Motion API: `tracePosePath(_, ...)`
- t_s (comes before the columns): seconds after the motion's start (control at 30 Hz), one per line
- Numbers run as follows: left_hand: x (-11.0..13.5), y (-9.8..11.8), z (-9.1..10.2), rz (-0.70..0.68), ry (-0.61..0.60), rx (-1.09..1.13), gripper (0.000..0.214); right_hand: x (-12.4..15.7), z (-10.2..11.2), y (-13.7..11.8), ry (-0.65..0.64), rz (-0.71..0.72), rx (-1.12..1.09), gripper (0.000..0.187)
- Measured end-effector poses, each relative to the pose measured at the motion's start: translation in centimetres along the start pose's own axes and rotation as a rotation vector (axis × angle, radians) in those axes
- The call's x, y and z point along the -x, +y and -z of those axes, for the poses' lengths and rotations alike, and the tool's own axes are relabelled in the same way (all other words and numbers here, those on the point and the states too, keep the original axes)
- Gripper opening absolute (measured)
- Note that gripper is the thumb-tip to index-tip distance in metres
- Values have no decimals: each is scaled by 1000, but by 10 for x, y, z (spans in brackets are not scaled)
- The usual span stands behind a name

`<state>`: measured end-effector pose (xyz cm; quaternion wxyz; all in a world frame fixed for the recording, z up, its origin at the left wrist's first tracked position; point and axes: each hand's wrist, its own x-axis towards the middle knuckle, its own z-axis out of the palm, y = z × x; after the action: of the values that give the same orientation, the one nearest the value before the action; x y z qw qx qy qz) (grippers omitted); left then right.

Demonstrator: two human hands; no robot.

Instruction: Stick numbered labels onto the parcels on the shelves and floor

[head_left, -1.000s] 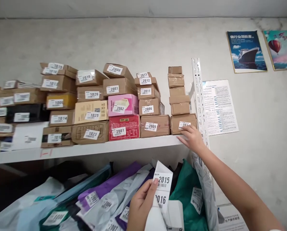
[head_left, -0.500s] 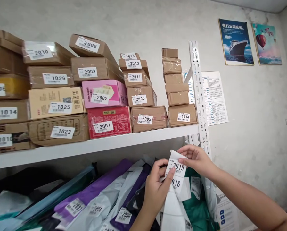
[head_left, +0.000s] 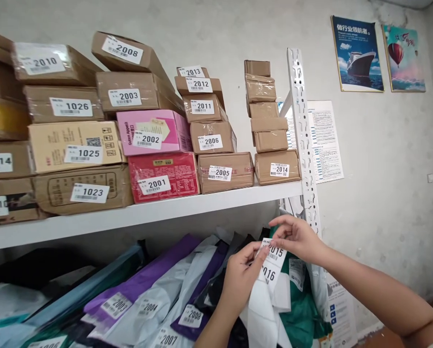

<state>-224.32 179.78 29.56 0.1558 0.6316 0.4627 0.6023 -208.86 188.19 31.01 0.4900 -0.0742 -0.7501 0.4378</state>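
A strip of white number labels (head_left: pixel 271 263) hangs between my hands in front of the shelf's right end. Its top label reads 2015, and the one below it shows 016, partly covered. My left hand (head_left: pixel 238 278) is closed on the strip's left edge, thumb on the front. At the upper right corner of the 2015 label, my right hand (head_left: pixel 298 240) pinches with thumb and forefinger, its other fingers curled. The rest of the strip trails downward, blank white and folded over. Just above the hands, a brown carton labelled 2014 (head_left: pixel 263 170) stands on the shelf.
The white shelf (head_left: pixel 216 202) carries stacked cartons with number labels; the small boxes (head_left: pixel 262 110) above 2014 show none. Below lie labelled mailing bags, including a purple one (head_left: pixel 144 280) and a green one (head_left: pixel 298 314). A perforated white post (head_left: pixel 299 111) rises at the right.
The view has shifted slightly, with the boxes at the left sliding further left. Both hands and the strip sit a little lower. The blank flap above the 2015 label no longer shows.
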Motion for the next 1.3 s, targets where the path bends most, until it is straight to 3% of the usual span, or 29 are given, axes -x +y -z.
tracePosePath(0.27,6,2,-7,-16,289,-18,42,-7,-10,5,88,5,-66,38)
tracePosePath(0.47,5,-13,-7,85,138,173,46,-7,-14,3,169,81,-36,31)
tracePosePath(0.67,-6,-19,-9,76,275,212,51,-11,-19,0,206,181,88,20)
tracePosePath(0.87,-24,-8,-10,49,207,228,49,-27,-9,-12,239,272,164,24)
tracePosePath(1.0,-38,0,-9,1,310,195,57,-34,-3,-33,245,476,377,9)
tracePosePath(1.17,-51,13,-14,-148,289,124,56,-84,24,-78,420,687,480,10)
tracePosePath(1.23,-53,15,-17,-203,288,98,56,-116,44,-100,477,658,414,6)
tracePosePath(1.3,-55,17,-19,-192,288,128,54,-142,62,-119,418,596,375,8)
